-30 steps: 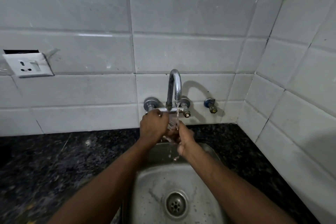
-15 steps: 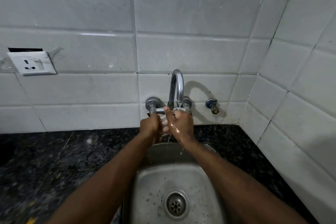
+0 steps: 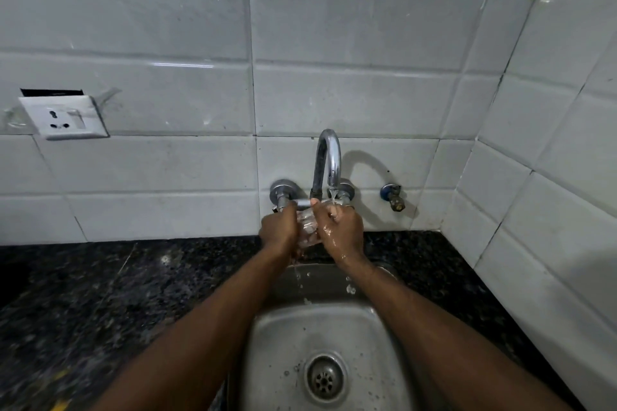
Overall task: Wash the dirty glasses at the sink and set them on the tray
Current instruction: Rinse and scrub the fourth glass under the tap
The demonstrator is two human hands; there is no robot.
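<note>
Raised now, right hand [image 3: 341, 233] meets left hand [image 3: 278, 232], glass [image 3: 307, 227] between the hands.

The glass [image 3: 305, 227] barely shows: the left hand [image 3: 278, 228] and right hand [image 3: 340, 232] wrap it, leaving only a clear sliver between them, with rim and base both hidden. The sink [image 3: 283, 337] runs off the bottom edge, and both forearms go with it. At the near left corner of the counter [image 3: 133, 294], a yellow smear [image 3: 61, 405] is blurred, cut off and impossible to identify.
</note>
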